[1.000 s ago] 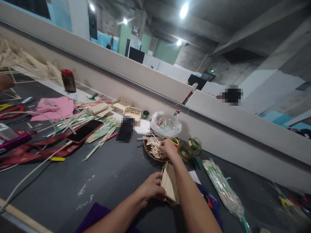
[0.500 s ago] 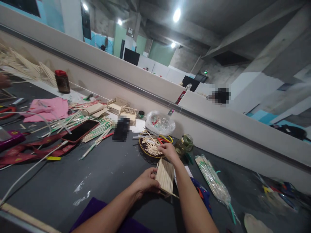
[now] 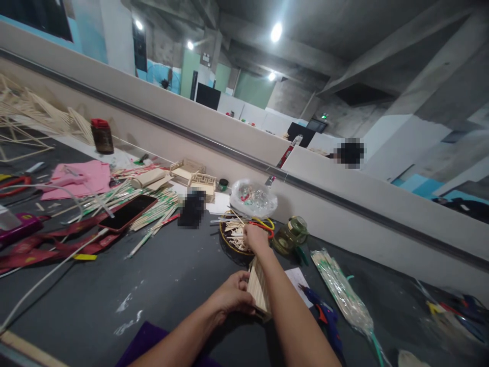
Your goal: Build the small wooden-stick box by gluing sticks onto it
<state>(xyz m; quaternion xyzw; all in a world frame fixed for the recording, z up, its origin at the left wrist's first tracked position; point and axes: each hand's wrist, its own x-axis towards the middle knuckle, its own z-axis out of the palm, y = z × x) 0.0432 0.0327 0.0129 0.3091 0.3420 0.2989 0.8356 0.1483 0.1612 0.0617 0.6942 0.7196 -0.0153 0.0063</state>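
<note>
My left hand [image 3: 236, 294] grips a small model made of thin wooden sticks [image 3: 257, 290] by its left side, thumb in front. The model's slatted face is turned up, and my right forearm covers part of it. Beyond it, my right hand [image 3: 255, 237] reaches down into a round basket [image 3: 226, 243] of short cut stick pieces [image 3: 236, 230]. Its fingers are curled, and their tips are hidden among the pieces. Scissors with red and yellow handles [image 3: 267, 223] lie at the basket's right edge.
A green-tinted jar [image 3: 291, 235], a blue glue gun [image 3: 324, 318] and a bagged stick bundle [image 3: 342, 288] stand or lie rightward. A plastic-lined bowl [image 3: 254, 198] and small stick models [image 3: 202, 184] line the partition. Leftward are a phone [image 3: 128, 213], loose sticks [image 3: 156, 209] and a pink glue gun [image 3: 71, 179].
My right hand has moved lower into the basket, its fingers curling in among the pieces. The stick model has tilted and shifted slightly down in my left hand. A hand at the far left has left view.
</note>
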